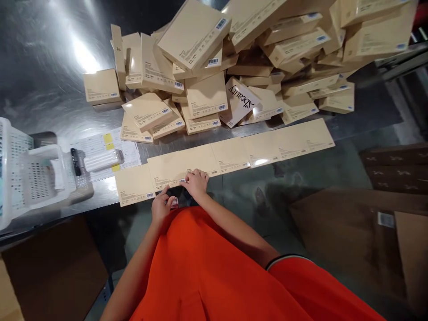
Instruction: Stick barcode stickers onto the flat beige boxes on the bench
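My right hand [197, 183] bends over the lower right corner of a flat cream box [169, 167], thumb and fingertips together at its barcode. Whether a small label is in that pinch, I cannot make out. My left hand [161, 207] is at the same box's front edge, its index finger touching the edge. A small red-and-white roll or strip of labels [174, 203] shows between its fingers. The box lies in a row of similar ones along the table edge, with one cream box [135, 183] to its left and several to its right, such as this box [230, 154].
Behind the row lies a jumbled heap of cream boxes [207, 96], with one white "Sbeauty" box [237, 104] among them. White plastic baskets [43, 151], a black marker [76, 162], a clear-wrapped white item [102, 160] and printed sheets [133, 154] are at left. Cardboard cartons [351, 232] stand lower right.
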A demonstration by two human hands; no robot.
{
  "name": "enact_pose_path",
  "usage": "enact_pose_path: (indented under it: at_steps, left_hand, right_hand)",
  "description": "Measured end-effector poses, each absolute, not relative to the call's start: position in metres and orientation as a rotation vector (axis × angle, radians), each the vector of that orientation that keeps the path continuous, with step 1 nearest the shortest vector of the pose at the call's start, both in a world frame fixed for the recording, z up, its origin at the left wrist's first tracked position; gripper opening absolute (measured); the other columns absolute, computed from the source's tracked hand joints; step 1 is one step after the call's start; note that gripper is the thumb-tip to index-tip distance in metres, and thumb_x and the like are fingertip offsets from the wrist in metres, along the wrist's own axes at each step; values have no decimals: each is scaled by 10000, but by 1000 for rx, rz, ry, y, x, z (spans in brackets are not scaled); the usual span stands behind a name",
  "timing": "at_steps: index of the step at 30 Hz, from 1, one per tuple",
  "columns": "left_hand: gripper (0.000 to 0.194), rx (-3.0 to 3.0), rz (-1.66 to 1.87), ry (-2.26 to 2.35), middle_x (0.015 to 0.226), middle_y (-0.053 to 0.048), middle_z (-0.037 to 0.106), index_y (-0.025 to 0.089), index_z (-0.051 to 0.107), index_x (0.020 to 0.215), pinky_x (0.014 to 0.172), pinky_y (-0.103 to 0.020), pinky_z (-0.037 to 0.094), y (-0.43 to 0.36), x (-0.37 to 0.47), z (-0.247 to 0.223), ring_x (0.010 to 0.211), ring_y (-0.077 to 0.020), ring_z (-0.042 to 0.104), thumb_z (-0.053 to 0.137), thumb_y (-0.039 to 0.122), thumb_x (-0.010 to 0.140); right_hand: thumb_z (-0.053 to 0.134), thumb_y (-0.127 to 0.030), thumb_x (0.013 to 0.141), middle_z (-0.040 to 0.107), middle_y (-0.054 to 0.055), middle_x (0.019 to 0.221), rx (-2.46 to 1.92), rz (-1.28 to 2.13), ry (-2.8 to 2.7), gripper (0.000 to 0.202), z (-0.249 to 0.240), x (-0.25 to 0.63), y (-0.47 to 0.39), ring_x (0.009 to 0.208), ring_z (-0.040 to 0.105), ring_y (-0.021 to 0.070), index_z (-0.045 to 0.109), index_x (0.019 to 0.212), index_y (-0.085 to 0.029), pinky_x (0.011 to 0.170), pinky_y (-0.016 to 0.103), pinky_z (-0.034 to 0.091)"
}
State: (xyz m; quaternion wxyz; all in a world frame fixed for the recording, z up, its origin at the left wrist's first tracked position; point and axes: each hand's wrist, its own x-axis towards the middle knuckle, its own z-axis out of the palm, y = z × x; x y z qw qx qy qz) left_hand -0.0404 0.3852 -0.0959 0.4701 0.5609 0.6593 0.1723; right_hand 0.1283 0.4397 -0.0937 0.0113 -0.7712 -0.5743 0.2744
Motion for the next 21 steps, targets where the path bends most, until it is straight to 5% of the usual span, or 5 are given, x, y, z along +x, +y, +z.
enact_pose_path:
  at_steps: [9, 15, 21]
  left_hand:
    - [348, 1285, 545, 1639, 1288, -102, 620, 205, 508, 478, 892, -383, 468, 384, -35, -89, 1072, -270, 635, 572, 346, 790]
    - [285, 1174, 765, 1598, 1197, -116, 664, 188, 671, 671, 988, -370, 442, 384, -1, -68, 1150, -244, 592, 533, 382, 826]
    - [271, 1151, 807, 1501, 1177, -83, 673, 196, 685, 924, 933, -359, 489, 382, 35, -60, 1080, -220, 627, 525, 399, 843]
  right_hand:
    - [592, -165, 785, 629, 88, 899, -2273, 1067, -1598, 64, -90, 141, 453, 982, 530, 260, 569, 729, -186, 863, 412, 355]
    - [562, -279, 825, 645, 12, 903, -1730, 1457, -1481, 193, -68, 159, 417, 809, 607, 139, 542, 1006, -214, 733, 277, 494]
    - [524, -282, 813, 621, -10, 786, -1422, 1649, -1301, 113, -55, 183, 402, 688, 625, 123, 521, 899, -209, 621, 260, 534]
